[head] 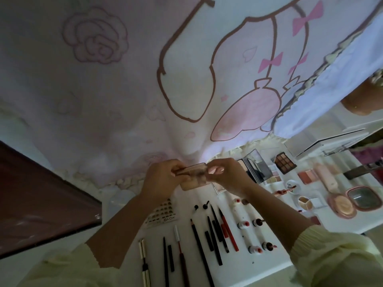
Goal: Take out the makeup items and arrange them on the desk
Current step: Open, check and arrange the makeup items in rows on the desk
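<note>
- Closest in, two cream sleeves (331,255) are seen at the bottom edge, with both forearms reaching away over the white bench (244,266).
- On the near part of the bench, a gold tube (144,259) is laid out on the left. Beside it, a row of black pencils (200,247) and a red pencil (229,233) is lined up, pretty much parallel.
- Just right of the pencils, small bottles with red caps (253,249) are set down in pairs.
- A bit further back on the left, a card of nail tips (162,214) printed with "XOYO" is lying flat.
- Past that, a small pink palette (192,176) is held up over the far edge of the bench, between both hands.
- The palette's left end is gripped by the left hand (160,180), fingers curled round it, and its right end is pinched by the right hand (224,176).
- Whether its lid is up is too blurry to call.
- To the right of the hands, a mirrored palette (256,165) is propped open. A brown eyeshadow palette (285,163) and a blush palette (306,176) are laid out beyond it.
- Further right, a pink tube (326,177) is lying next to an open round pink compact (352,200).
- Far left, a dark brown panel (41,199) is seen beside the bench.
- At the back, the whole view is filled by a pale printed fabric (124,79) with roses and pink bows.
</note>
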`<state>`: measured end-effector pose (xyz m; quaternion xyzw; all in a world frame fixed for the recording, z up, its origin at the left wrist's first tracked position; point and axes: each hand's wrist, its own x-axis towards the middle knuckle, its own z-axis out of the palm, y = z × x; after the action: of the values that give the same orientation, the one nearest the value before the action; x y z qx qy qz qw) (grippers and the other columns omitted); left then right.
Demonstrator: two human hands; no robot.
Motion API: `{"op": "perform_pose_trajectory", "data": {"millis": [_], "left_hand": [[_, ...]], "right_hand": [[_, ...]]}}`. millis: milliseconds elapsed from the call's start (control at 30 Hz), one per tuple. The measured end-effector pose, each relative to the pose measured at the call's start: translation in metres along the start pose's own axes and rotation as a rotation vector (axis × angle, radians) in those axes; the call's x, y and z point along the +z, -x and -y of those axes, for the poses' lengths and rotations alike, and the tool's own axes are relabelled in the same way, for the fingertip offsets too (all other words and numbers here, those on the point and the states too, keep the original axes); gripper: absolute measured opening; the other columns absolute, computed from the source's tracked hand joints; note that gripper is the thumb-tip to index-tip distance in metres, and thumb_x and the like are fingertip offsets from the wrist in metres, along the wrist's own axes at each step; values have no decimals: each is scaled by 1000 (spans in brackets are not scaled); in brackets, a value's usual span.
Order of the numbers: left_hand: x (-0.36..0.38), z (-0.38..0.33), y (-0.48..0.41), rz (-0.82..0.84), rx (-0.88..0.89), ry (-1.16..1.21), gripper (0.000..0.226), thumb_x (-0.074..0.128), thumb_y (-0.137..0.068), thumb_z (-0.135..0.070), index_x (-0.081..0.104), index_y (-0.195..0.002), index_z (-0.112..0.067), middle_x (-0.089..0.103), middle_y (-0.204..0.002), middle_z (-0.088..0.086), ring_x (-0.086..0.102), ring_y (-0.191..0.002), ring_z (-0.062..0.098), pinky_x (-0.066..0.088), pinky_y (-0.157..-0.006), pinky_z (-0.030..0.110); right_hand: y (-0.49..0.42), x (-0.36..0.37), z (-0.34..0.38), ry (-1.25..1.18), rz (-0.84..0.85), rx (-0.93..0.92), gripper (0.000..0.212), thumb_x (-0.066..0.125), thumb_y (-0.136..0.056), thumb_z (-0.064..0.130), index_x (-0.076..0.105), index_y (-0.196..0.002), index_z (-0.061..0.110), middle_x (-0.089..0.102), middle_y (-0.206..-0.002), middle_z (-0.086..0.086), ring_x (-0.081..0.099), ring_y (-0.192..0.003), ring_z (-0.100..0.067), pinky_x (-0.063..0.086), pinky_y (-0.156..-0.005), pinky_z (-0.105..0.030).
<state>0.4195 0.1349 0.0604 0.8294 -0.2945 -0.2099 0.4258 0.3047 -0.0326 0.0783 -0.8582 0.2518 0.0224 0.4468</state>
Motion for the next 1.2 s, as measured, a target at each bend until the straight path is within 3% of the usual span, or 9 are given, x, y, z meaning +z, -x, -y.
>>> {"op": "perform_pose_trajectory", "data": {"millis": [67, 133, 233, 333, 500, 633, 767, 1067, 1200], "left_hand": [[-16, -13, 10, -31, -28, 195, 16, 84, -70, -19, 75, -83, -21, 71, -74, -8, 65, -72, 5, 47, -70, 15], [-34, -30, 22, -41, -48, 375, 11, 81, -73, -17, 75, -80, -21, 73, -75, -4, 67, -73, 10, 52, -71, 22], [-56, -54, 35, -36, -173, 581, 4, 74, -80, -17, 74, -84, -17, 75, -77, -1, 69, -72, 12, 55, -67, 22], [-74, -64, 44, 40, -326, 721, 31, 74, -77, -32, 74, -98, -9, 75, -88, 8, 71, -76, 19, 55, -68, 25], [-89, -67, 64, 99, -415, 876, 38, 67, -84, -41, 69, -109, -13, 74, -101, 8, 72, -88, 18, 56, -77, 31], [-86, -66, 80, 140, -411, 971, 47, 61, -83, -50, 65, -118, -18, 72, -110, 6, 69, -101, 19, 52, -89, 33], [-80, -72, 93, 176, -388, 1066, 50, 61, -78, -54, 64, -121, -28, 71, -113, 7, 66, -108, 20, 49, -94, 33], [-76, -79, 103, 165, -321, 1174, 53, 63, -76, -48, 63, -123, -24, 68, -117, 11, 64, -112, 21, 46, -102, 35], [-73, -78, 104, 209, -316, 1206, 52, 56, -81, -53, 60, -127, -28, 67, -120, 11, 61, -116, 21, 44, -104, 35]], "right_hand": [[10, -11, 18, -46, 7, -61, 16, 75, -80, 26, 69, -77, 40, 71, -81, 18, 65, -78, -2, 48, -75, -18], [20, -19, 35, -148, 0, -86, 8, 74, -83, 21, 74, -84, 28, 73, -82, 10, 66, -76, -1, 49, -73, -13], [31, -29, 61, -284, 16, -17, 10, 74, -83, 21, 76, -84, 11, 73, -79, -5, 64, -72, -12, 52, -67, -23], [42, -29, 80, -459, 78, 80, 15, 70, -86, 20, 73, -81, 6, 69, -74, -8, 63, -69, -16, 51, -61, -23], [57, -23, 96, -702, 94, 237, 21, 68, -88, 17, 68, -90, -4, 66, -63, -4, 66, -61, -13, 52, -58, -19], [65, -14, 103, -860, 96, 301, 38, 71, -86, 14, 63, -109, -15, 63, -86, -20, 65, -58, -13, 52, -55, -18], [73, -11, 106, -929, 148, 324, 30, 67, -89, 13, 66, -107, -10, 66, -87, -20, 67, -58, -11, 52, -51, -15], [84, -10, 107, -847, 228, 307, 21, 66, -89, 16, 66, -96, -4, 62, -72, -7, 57, -59, -11, 48, -52, -16], [85, -7, 108, -889, 265, 326, 19, 66, -87, 16, 67, -93, -2, 63, -76, -9, 57, -60, -11, 49, -54, -14]]}}
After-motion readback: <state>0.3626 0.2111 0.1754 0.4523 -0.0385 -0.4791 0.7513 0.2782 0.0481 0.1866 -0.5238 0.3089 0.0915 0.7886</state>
